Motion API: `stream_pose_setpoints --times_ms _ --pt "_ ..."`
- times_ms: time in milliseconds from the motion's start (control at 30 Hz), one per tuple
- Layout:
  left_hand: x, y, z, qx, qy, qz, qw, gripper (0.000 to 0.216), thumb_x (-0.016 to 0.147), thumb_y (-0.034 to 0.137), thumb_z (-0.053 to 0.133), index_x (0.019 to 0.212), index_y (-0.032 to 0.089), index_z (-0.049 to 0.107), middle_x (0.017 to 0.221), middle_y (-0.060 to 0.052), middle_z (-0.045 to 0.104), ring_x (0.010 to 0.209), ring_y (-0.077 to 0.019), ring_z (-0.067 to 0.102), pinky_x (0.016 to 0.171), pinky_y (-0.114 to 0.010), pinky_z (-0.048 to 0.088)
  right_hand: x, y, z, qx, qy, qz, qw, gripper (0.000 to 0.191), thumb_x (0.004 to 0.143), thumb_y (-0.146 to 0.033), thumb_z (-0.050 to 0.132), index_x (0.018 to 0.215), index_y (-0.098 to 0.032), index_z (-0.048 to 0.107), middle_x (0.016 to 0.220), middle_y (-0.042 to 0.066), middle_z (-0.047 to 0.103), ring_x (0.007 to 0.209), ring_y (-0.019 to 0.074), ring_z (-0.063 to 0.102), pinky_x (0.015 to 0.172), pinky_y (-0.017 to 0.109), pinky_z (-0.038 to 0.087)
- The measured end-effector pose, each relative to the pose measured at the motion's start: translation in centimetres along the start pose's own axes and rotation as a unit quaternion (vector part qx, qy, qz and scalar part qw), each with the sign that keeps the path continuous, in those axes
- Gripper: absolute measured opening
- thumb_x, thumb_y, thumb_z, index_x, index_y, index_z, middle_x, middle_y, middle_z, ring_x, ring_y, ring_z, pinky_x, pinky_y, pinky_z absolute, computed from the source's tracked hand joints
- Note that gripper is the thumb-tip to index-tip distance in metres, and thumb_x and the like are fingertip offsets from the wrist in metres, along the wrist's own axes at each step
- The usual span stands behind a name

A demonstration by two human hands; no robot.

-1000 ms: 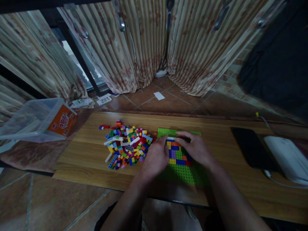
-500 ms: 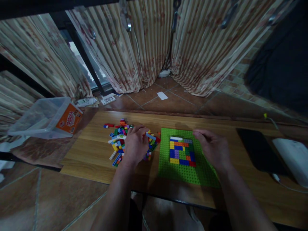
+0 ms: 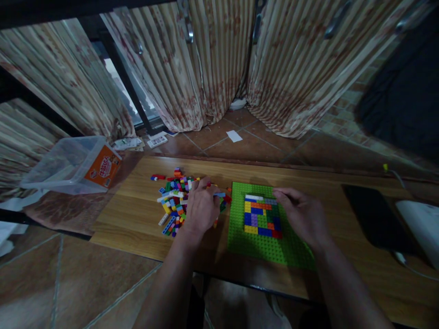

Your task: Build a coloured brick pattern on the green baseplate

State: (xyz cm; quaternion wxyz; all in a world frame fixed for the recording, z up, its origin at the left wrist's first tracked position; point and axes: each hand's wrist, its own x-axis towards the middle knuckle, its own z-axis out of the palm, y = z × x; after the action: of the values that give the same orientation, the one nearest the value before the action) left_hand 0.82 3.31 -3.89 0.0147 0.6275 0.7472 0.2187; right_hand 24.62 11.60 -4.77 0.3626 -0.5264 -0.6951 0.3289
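A green baseplate [image 3: 264, 246] lies on the wooden table [image 3: 137, 214], with a patch of coloured bricks [image 3: 261, 218] pressed onto its middle. To its left sits a loose pile of small coloured bricks [image 3: 174, 201]. My left hand [image 3: 201, 208] rests palm down on the right side of that pile, fingers curled among the bricks; what they hold is hidden. My right hand [image 3: 303, 214] lies on the baseplate's right part, its fingertips touching the upper right corner of the brick patch, fingers bent and close together.
A clear plastic tub [image 3: 65, 167] with an orange label stands at the table's left end on a dark cloth. A black flat device [image 3: 375, 214] and a white object [image 3: 418, 224] with a cable lie at the right. Striped curtains hang behind, above a tiled floor.
My left hand left the brick patch on the baseplate and moved left onto the loose pile. My right hand drew back to the patch's right edge. The camera shifted slightly.
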Motion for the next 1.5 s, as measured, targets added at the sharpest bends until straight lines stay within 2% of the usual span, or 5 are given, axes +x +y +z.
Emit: stream_pose_setpoints --times_ms 200,400,767,1200,1500 --pt "0.2 0.1 -0.6 -0.104 0.046 0.0 0.994 0.016 0.086 0.011 0.055 0.093 0.016 0.069 0.109 -0.01 0.069 0.106 -0.024 0.062 0.099 -0.041 0.047 -0.3 -0.4 0.5 0.016 -0.003 -0.002 1.0 0.027 0.087 -0.044 0.06 0.094 -0.023 0.076 0.096 0.004 0.078 0.089 0.0235 0.071 0.084 0.039 0.053" --pt "-0.4 2.5 -0.7 -0.277 -0.028 0.02 0.96 0.013 0.091 0.015 0.055 0.097 0.019 0.066 0.094 -0.002 0.071 0.086 -0.0154 0.066 0.081 -0.027 0.051 -0.7 -1.4 0.9 0.029 -0.011 -0.037 0.999 0.027 0.087 -0.044 0.06 0.096 -0.023 0.076 0.099 0.005 0.077 0.093 0.0233 0.07 0.084 0.038 0.054" --pt "-1.2 5.5 0.9 -0.3 -0.106 0.067 0.946 0.008 0.093 0.022 0.057 0.091 0.02 0.065 0.088 -0.001 0.071 0.084 -0.0156 0.067 0.076 -0.025 0.051 -1.4 -1.6 -0.5 0.072 -0.219 -0.049 0.972 0.026 0.087 -0.044 0.064 0.101 -0.026 0.076 0.101 0.003 0.076 0.093 0.0218 0.07 0.085 0.036 0.054" --pt "-0.7 5.0 1.5 -0.223 -0.076 -0.01 0.972 0.016 0.09 0.013 0.053 0.098 0.018 0.067 0.093 -0.004 0.074 0.084 -0.0174 0.069 0.077 -0.027 0.052 -1.1 0.1 -1.1 0.013 -0.102 -0.015 0.995 0.02 0.085 -0.041 0.064 0.091 -0.025 0.075 0.092 0.002 0.076 0.086 0.0221 0.07 0.076 0.034 0.054" --pt "-0.4 5.3 1.7 -0.219 -0.07 -0.062 0.971 0.03 0.087 0.009 0.053 0.115 0.016 0.064 0.107 -0.01 0.073 0.094 -0.0203 0.07 0.087 -0.032 0.055 -1.1 -0.4 1.3 -0.028 -0.076 -0.106 0.991 0.018 0.09 -0.034 0.057 0.086 -0.025 0.071 0.093 0.003 0.071 0.091 0.0213 0.066 0.086 0.036 0.049"
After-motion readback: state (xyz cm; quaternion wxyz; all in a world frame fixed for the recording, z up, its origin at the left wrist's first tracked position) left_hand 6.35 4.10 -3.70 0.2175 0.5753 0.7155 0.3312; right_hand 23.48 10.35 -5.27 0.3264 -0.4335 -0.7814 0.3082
